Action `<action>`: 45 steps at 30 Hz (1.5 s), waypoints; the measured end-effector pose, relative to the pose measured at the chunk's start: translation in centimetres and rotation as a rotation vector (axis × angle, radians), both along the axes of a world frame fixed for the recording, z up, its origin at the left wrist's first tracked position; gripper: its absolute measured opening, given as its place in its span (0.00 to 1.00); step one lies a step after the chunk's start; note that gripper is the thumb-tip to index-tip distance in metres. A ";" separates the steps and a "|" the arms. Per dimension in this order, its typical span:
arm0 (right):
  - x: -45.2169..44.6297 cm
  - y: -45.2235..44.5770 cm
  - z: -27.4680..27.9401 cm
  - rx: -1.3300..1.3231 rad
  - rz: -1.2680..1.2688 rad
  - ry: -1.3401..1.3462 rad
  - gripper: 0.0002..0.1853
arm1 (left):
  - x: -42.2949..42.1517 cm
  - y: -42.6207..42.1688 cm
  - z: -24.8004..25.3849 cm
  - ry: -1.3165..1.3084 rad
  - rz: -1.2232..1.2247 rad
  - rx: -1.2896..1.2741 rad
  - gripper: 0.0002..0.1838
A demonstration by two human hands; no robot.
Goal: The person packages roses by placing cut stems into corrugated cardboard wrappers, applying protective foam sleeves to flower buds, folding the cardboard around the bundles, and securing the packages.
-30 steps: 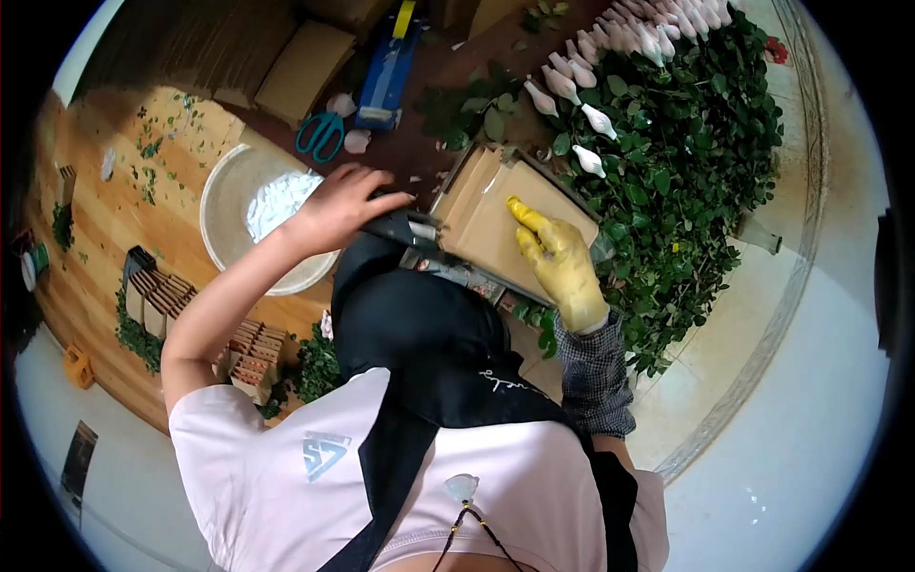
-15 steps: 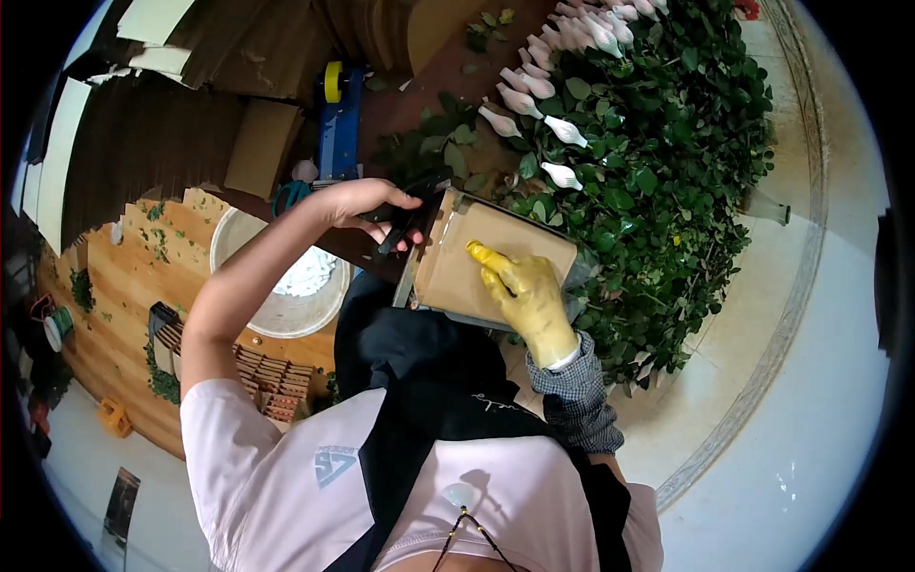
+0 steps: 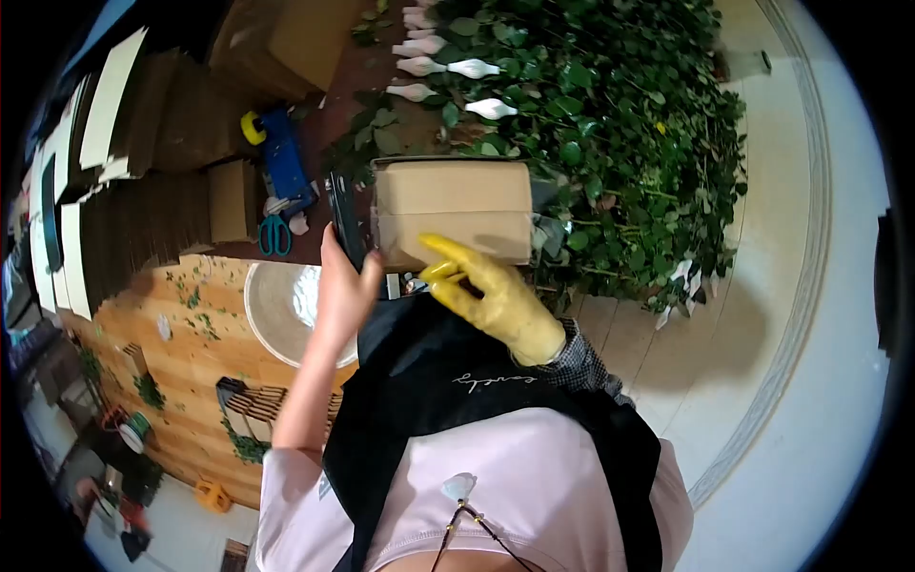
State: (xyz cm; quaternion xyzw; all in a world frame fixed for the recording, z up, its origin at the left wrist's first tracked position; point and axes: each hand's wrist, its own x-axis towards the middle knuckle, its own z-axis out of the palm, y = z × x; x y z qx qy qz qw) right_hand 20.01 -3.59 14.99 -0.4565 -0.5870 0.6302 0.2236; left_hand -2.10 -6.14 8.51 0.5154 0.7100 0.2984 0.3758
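A black object (image 3: 345, 221) is held upright, tilted a little, just beyond the left edge of a cardboard box (image 3: 453, 195). The bare left hand (image 3: 345, 286) has its fingers closed around the object's lower end. The right hand (image 3: 491, 305), in a yellow glove, is at the box's near edge, its forefinger reaching over the top; its fingers are loosely spread and hold nothing, and whether they touch the cardboard I cannot tell. Nearer the body is a black apron (image 3: 457, 357). Beyond and to the right of the box lies a broad heap of leafy stems (image 3: 620, 133), with pale buds (image 3: 474, 69) pointing left. Left of the box, on the dark surface (image 3: 329, 119), are a blue dispenser (image 3: 289, 162) with a yellow roll (image 3: 253, 128), and teal scissors (image 3: 275, 235). A tub (image 3: 269, 319) holding white pieces sits behind the left forearm. Farther left are stacked cardboard (image 3: 157, 200) and a wooden floor (image 3: 191, 362) strewn with leaf scraps.
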 end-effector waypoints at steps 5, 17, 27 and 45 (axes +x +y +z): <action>4.0 -1.9 -1.2 -0.453 -0.247 0.255 0.31 | 8.0 -0.7 6.1 -0.124 -0.593 0.274 0.57; 14.2 -1.0 1.0 0.045 0.088 -1.012 0.23 | 7.3 5.6 -1.5 0.441 -0.638 0.411 0.22; 16.2 3.9 -6.1 -0.328 0.477 -0.350 0.34 | 7.4 5.7 -1.2 0.432 -0.643 0.379 0.18; 20.1 0.3 0.1 -0.653 -0.060 0.156 0.29 | 5.3 -1.4 2.3 -0.027 -0.149 0.247 0.08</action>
